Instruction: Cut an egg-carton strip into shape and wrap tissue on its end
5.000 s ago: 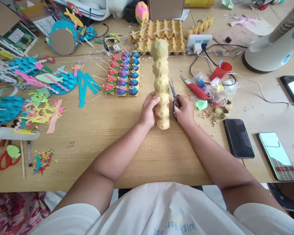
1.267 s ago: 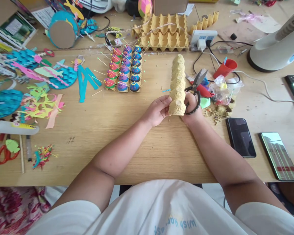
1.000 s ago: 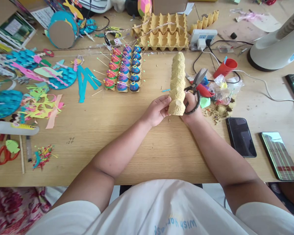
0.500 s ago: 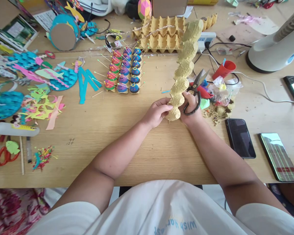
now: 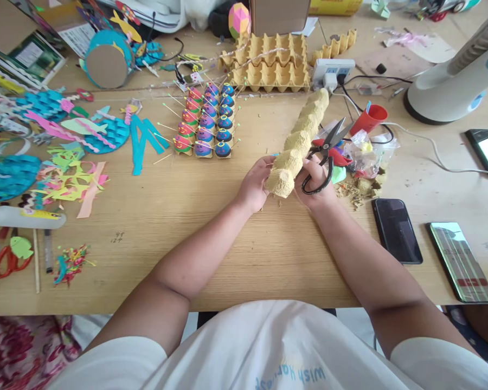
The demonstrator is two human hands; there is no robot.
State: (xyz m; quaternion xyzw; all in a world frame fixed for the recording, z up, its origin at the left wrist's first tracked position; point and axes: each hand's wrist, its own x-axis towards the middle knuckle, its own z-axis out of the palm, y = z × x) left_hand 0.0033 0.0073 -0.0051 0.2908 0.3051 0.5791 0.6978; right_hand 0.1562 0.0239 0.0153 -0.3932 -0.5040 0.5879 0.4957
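Yellow egg-carton strip (image 5: 299,143) slants up between both hands: left hand (image 5: 254,184) clamped on its near end, right hand (image 5: 315,181) gripping black scissors (image 5: 324,157), blades apart beside it.

I can see three phones (image 5: 396,230) on the table, two scissors (image 5: 324,154) and two egg strips (image 5: 299,142). There is one egg tray (image 5: 268,70), one red cup (image 5: 370,116), one fan (image 5: 451,86), one plug box (image 5: 333,69), one brown box (image 5: 278,13) and one pink ball (image 5: 236,16). The painted cups (image 5: 205,135) stand in three rows, too close together for me to count one by one.
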